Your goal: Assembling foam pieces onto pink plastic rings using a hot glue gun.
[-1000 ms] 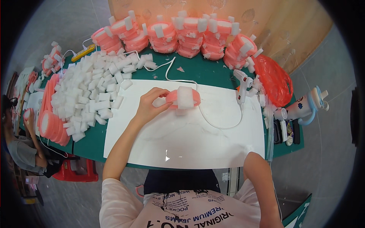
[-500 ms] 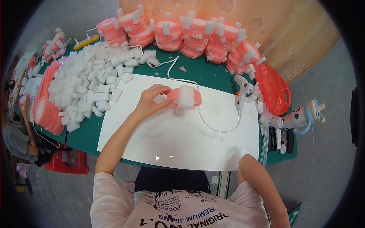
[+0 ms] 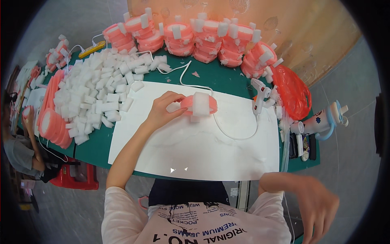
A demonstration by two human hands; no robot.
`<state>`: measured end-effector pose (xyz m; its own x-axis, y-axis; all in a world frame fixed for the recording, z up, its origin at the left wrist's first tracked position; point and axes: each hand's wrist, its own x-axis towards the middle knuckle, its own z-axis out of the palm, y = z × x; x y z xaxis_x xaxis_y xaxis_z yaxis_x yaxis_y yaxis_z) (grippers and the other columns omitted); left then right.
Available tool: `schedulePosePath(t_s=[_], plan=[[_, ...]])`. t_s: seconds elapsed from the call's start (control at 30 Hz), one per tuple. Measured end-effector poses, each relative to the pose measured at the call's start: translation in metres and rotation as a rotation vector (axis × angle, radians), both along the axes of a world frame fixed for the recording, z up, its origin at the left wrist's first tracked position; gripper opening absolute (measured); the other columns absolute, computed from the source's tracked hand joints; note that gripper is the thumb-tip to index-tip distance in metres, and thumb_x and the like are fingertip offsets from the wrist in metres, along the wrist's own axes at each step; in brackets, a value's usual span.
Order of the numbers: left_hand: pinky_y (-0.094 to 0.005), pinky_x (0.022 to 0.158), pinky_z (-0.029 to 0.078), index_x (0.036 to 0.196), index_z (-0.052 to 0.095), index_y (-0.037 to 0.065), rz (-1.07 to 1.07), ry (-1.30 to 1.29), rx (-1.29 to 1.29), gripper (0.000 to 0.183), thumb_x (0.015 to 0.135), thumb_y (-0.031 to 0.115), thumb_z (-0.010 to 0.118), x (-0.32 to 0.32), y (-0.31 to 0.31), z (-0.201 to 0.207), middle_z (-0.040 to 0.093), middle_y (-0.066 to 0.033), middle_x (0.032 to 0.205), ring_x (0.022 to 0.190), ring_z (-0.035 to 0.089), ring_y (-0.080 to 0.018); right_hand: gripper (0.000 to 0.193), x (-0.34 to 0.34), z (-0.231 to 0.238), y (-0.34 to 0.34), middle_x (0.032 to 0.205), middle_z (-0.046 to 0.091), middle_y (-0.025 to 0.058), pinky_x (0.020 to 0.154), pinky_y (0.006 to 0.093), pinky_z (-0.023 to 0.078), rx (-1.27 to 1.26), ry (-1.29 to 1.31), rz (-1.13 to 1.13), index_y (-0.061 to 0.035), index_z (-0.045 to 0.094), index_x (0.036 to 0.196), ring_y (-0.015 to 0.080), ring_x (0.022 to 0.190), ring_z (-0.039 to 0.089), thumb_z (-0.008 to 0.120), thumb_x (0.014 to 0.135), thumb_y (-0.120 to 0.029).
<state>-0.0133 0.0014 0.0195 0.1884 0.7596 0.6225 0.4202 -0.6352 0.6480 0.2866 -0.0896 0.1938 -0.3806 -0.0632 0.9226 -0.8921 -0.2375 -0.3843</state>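
My left hand [image 3: 164, 109] pinches the left edge of a pink plush ring [image 3: 187, 102] over the white board. A white foam block [image 3: 201, 104] stands across the ring's front, and a smaller white piece [image 3: 195, 119] shows just beneath it. My right hand [image 3: 317, 207] hangs beyond the table's front edge at the lower right, fingers stretched downward and slightly blurred, with nothing visible in them. Lying on the board's right side is a white glue gun [image 3: 259, 95], its cord looping back toward the ring.
Loose white foam blocks [image 3: 97, 87] are heaped at left beside more pink rings [image 3: 55, 128]. Stacks of pink rings [image 3: 178, 38] line the back. At right are a red plastic bag [image 3: 290, 93] and a tumbler [image 3: 319, 122]. Another person's arm [image 3: 31, 132] appears far left.
My right hand has risen into view at the lower right. The left hand still pinches the pink ring; the whole view has shifted slightly.
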Motion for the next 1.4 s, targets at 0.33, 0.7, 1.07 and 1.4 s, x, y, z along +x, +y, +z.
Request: schedulePosePath(t_s=[0.33, 0.7, 1.07, 1.4], plan=[[-0.0269, 0.067, 0.048, 0.1, 0.062, 0.003, 0.044, -0.02, -0.033, 0.035, 0.066, 0.005, 0.071, 0.001, -0.004, 0.007, 0.061, -0.0077, 0.084, 0.076, 0.059, -0.0173, 0.037, -0.065, -0.13, 0.09, 0.112, 0.058, 0.0143, 0.087, 0.0331, 0.044, 0.28, -0.624, -1.74, 0.0002, 0.061, 0.104, 0.0279, 0.102, 0.055, 0.061, 0.068, 0.005], [-0.0284, 0.059, 0.044, 0.101, 0.063, 0.005, 0.04, 0.059, 0.07, 0.039, 0.063, 0.003, 0.071, -0.003, 0.005, 0.001, 0.058, -0.0068, 0.076, 0.067, 0.053, -0.0192, 0.043, -0.07, -0.16, 0.091, 0.118, 0.056, 0.0129, 0.088, 0.0327, 0.045, 0.298, -0.691, -1.824, -0.0018, 0.058, 0.11, 0.0287, 0.108, 0.053, 0.056, 0.069, 0.009], [-0.027, 0.066, 0.045, 0.098, 0.063, 0.0, 0.031, 0.077, -0.024, 0.036, 0.064, 0.003, 0.073, -0.005, 0.006, -0.005, 0.06, -0.0089, 0.078, 0.072, 0.057, -0.0193, 0.039, -0.071, -0.163, 0.092, 0.11, 0.061, 0.0117, 0.089, 0.0311, 0.044, 0.141, -0.752, -1.754, -0.0032, 0.063, 0.105, 0.0271, 0.107, 0.055, 0.051, 0.071, 0.011], [-0.0259, 0.074, 0.048, 0.13, 0.041, 0.01, -0.1, -0.057, -0.275, 0.066, 0.07, 0.004, 0.069, 0.003, 0.008, -0.01, 0.056, -0.0072, 0.095, 0.086, 0.057, -0.0173, 0.047, -0.063, -0.174, 0.096, 0.123, 0.052, 0.0131, 0.097, 0.0326, 0.036, -0.119, -0.717, -1.605, -0.0027, 0.054, 0.118, 0.0247, 0.117, 0.047, 0.052, 0.072, 0.008]])
